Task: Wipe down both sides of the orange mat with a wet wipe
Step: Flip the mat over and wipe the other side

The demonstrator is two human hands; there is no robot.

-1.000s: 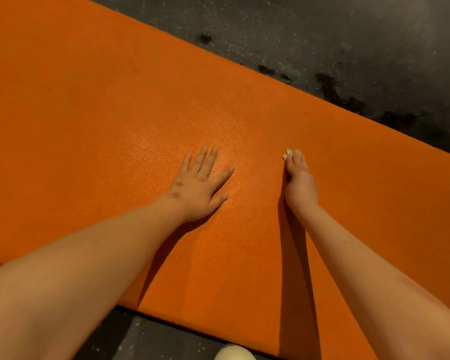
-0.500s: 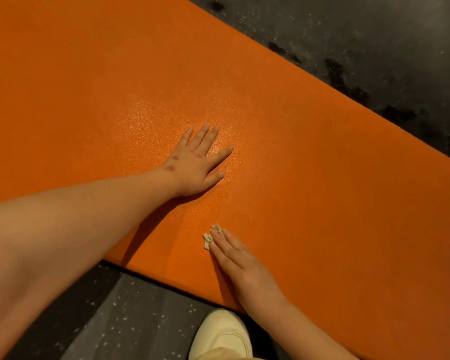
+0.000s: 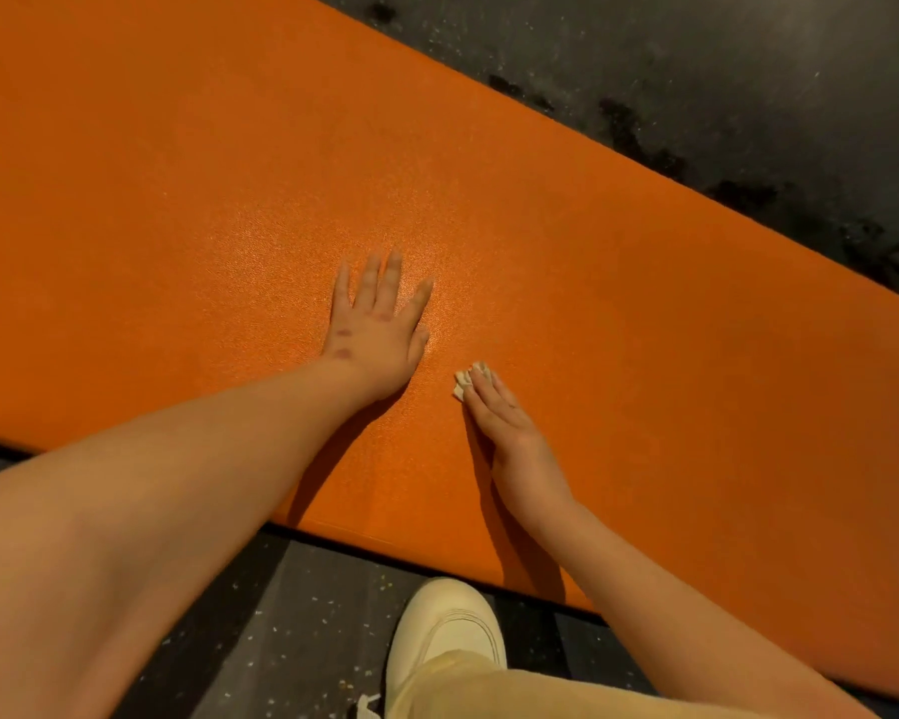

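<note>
Sliding back in from the near long edge of the orange mat [image 3: 177, 173] since half a second ago, and bringing the wet wipe [image 3: 464, 382] up just beside the left thumb. Pressing the wadded wipe down under the straight fingers of the right hand [image 3: 509, 433], not curling round it, with only a pale corner showing past the fingertips. Bracing the mat with the left hand [image 3: 375, 329], palm down, fingers spread, holding nothing. Lying flat on the dark speckled floor [image 3: 696, 70], long axis running upper left to lower right. Probably stroking next toward the far long edge or off to the right, where bare mat is lying open; leftward, running straight into the bracing hand. Keeping a cream shoe [image 3: 447, 625] on the floor just off the near edge.
</note>
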